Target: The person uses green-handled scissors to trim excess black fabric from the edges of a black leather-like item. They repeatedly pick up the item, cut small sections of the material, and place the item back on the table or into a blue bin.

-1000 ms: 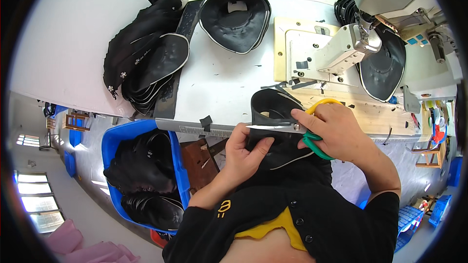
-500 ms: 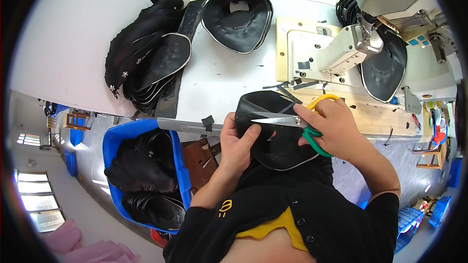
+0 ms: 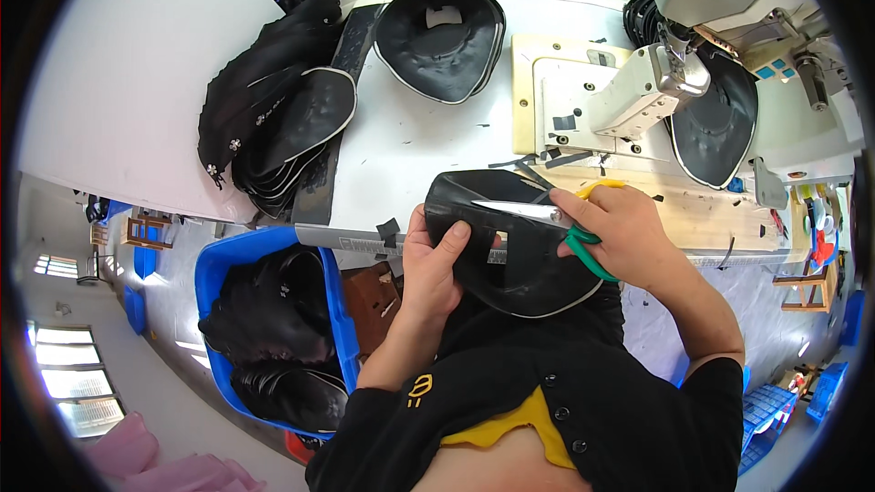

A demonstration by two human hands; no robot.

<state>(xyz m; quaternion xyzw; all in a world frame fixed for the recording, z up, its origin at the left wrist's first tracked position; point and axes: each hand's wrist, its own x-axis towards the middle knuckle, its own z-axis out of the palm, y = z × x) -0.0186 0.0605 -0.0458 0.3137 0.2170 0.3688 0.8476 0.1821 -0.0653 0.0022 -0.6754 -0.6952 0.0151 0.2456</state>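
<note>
My left hand (image 3: 436, 260) grips the left side of a black leather-like piece (image 3: 547, 282), thumb on top. The piece is curved like a shallow bowl, with a pale piped edge and a rectangular opening near its middle. It is held at the table's front edge, above my lap. My right hand (image 3: 631, 232) is closed on scissors (image 3: 524, 210) with one yellow and one green handle. Their blades are together and point left over the piece. Whether the tips touch it I cannot tell.
A sewing machine (image 3: 638, 91) stands on the table at right, a similar black piece (image 3: 715, 118) beside it. Another black piece (image 3: 437, 41) lies at the back. Stacked black pieces (image 3: 283, 128) sit at left; a blue bin (image 3: 342, 310) below holds more. Dark scraps (image 3: 389, 228) lie about.
The scissor blades have gone from apart to together. The black piece has shifted slightly left with my left hand, and its rectangular opening now shows through.
</note>
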